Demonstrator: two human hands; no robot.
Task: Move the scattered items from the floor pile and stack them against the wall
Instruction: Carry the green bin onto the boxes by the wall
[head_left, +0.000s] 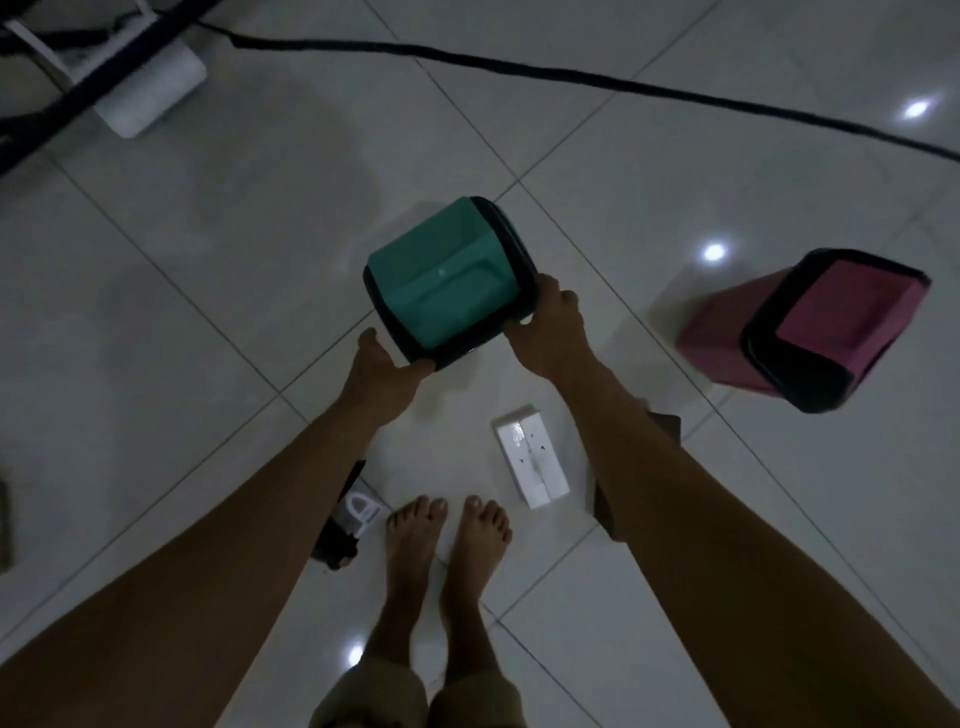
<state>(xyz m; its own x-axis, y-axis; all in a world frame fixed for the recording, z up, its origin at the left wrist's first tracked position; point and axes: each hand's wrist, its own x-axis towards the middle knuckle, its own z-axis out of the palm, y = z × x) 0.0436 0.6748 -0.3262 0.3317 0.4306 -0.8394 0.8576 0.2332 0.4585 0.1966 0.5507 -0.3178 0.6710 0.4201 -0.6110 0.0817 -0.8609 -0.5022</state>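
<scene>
Both hands, left hand (387, 364) and right hand (550, 325), grip opposite rims of the teal bin (447, 275) held above the floor (208, 234), so the carrying step seems underway, next needing a walk to the unseen wall for stacking.

- The bin (447, 275) is out in front of my feet (447, 545), between my hands.
- Another bin (810, 332) lies on the floor (208, 234) to my right.
- A box (531, 456) lies just before my toes.
</scene>
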